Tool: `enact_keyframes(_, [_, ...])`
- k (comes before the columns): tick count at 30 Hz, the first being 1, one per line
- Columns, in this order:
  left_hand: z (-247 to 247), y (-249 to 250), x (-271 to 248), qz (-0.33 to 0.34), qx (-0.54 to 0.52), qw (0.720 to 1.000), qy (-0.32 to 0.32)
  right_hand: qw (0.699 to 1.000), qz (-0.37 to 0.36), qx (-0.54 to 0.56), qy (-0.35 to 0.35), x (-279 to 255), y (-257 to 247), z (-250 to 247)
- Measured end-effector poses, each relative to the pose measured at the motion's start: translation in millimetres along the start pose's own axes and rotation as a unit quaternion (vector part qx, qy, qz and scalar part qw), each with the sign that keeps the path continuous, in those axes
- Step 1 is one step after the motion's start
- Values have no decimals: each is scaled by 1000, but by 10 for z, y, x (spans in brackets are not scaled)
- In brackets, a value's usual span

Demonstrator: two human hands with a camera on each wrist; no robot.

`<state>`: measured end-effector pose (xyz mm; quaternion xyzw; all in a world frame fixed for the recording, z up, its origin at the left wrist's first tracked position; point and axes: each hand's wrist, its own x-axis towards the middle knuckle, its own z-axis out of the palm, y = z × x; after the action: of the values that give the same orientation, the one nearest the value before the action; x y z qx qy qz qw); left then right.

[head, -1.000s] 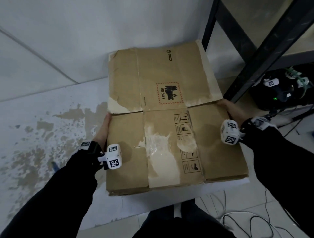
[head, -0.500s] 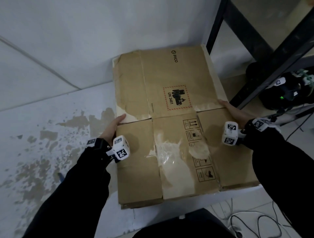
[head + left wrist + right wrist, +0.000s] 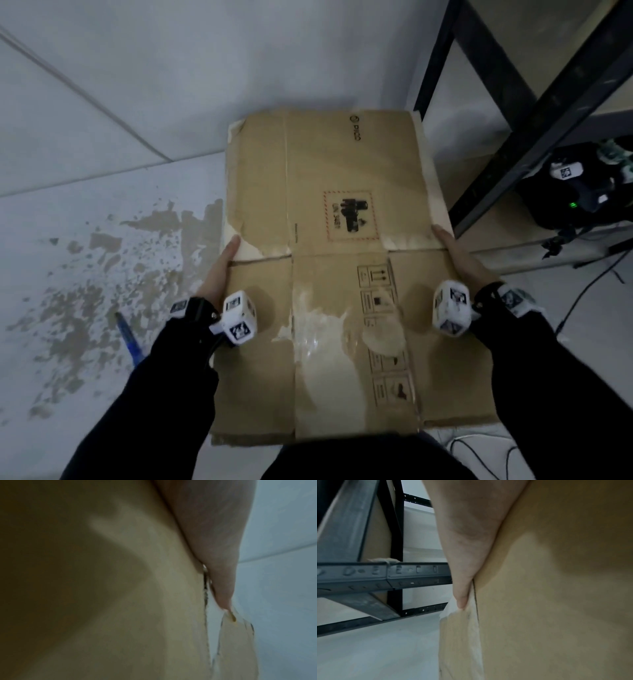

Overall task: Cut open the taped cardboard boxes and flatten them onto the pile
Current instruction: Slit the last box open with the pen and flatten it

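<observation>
At the bottom of the head view, two black sleeves reach up from the lower corners, each wrist carrying a white marker cube. Between them, filling the middle of the frame, is the flattened cardboard box, a brown sheet with its near edge low in the frame and its far edge reaching up to where the wall begins. Strips of clear tape and pale torn patches run down its lower middle, beside a column of printed handling symbols.

The left hand lies along the sheet's left edge at mid-height, fingers straight and pressed against the side of the cardboard. In the left wrist view the straight fingers lie flat against the cardboard edge, with a torn flap of tape just past the fingertip. The right hand mirrors it on the right edge, fingers extended along the cardboard; the right wrist view shows the palm and fingers flat on the sheet, not curled round it.

Left of the box, a blue pen-like object lies on the white floor, which is spotted with brown worn patches. Further up the sheet sit a red-bordered hazard label and a printed logo near the top edge. At the upper right stands a black metal shelving rack, with dark equipment showing a green light beneath it.
</observation>
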<state>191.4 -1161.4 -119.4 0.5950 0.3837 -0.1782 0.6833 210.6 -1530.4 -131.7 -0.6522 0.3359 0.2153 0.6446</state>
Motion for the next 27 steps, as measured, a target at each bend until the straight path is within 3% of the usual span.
enact_keyframes(5, [-179,-531,-486,-15,-31,999,26,998,29,-45,26,-310,396,-231])
enact_keyframes(9, [-195,-599,-852,14,-52,997,49,998,-15,-53,6,-472,358,-315])
enact_keyframes(14, [-381,-469,-1409,79,-97,988,85,990,-123,-65,-23,-719,-19,-97])
enact_keyframes(21, [-1104,-273,-2159,181,-165,959,144,959,-205,-133,-141,-1222,-645,897])
enact_keyframes(27, [-2196,-489,-2528,213,-227,915,255,927,-235,-189,-223,-1668,-636,2189])
